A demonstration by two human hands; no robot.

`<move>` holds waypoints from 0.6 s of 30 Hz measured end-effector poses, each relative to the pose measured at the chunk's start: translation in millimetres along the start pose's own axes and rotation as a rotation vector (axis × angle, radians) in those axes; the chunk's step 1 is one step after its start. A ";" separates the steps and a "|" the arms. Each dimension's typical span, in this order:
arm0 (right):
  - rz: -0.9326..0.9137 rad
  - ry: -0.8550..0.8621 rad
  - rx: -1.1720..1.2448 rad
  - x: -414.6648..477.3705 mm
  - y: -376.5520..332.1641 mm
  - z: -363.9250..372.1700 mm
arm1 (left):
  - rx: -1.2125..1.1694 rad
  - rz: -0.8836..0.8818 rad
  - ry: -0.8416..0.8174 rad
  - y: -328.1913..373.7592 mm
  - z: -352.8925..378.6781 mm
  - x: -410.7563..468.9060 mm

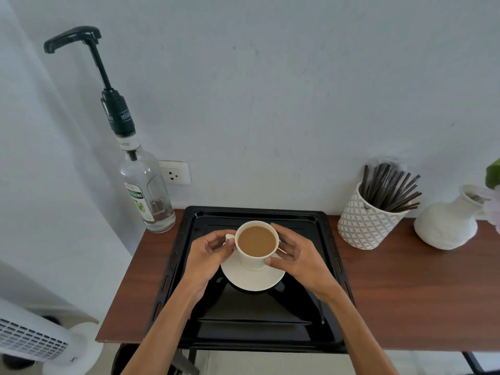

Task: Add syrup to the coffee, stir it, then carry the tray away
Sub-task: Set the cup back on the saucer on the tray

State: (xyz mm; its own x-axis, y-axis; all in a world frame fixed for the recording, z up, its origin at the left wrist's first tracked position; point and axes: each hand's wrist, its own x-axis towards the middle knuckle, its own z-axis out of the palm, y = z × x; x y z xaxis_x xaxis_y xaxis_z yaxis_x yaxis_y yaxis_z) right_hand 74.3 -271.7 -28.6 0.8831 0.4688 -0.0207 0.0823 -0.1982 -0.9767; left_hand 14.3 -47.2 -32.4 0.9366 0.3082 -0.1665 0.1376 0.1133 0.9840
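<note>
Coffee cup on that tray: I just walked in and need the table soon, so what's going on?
A person's left hand and right hand cradle the white cup of milky coffee on its saucer in the black tray. The syrup pump bottle stands untouched at the left, the stirrers in their pot.

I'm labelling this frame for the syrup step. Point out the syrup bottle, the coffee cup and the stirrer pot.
syrup bottle (147, 196): head view, glass body.
coffee cup (250, 262): head view, front wall.
stirrer pot (364, 226): head view, patterned side.
</note>
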 end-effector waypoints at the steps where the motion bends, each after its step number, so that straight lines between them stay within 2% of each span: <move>1: 0.003 0.003 0.007 0.0 0.1 0.9 | -0.003 -0.002 0.004 -0.4 -0.6 0.3; 11: -0.001 -0.003 0.027 -2.6 -5.5 0.6 | 0.020 0.008 -0.018 -2.7 -2.7 0.7; 18: 0.067 -0.026 -0.070 -9.3 -19.4 -17.3 | 0.000 0.008 -0.022 -3.4 -1.9 0.5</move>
State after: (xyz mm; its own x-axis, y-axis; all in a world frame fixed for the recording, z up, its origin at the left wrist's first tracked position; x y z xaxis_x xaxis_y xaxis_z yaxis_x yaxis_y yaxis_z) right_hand 72.5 -287.1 -5.7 0.8755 0.4745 -0.0916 0.0566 -0.2889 -0.9557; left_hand 13.7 -45.6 -35.9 0.9446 0.2882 -0.1573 0.1301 0.1111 0.9853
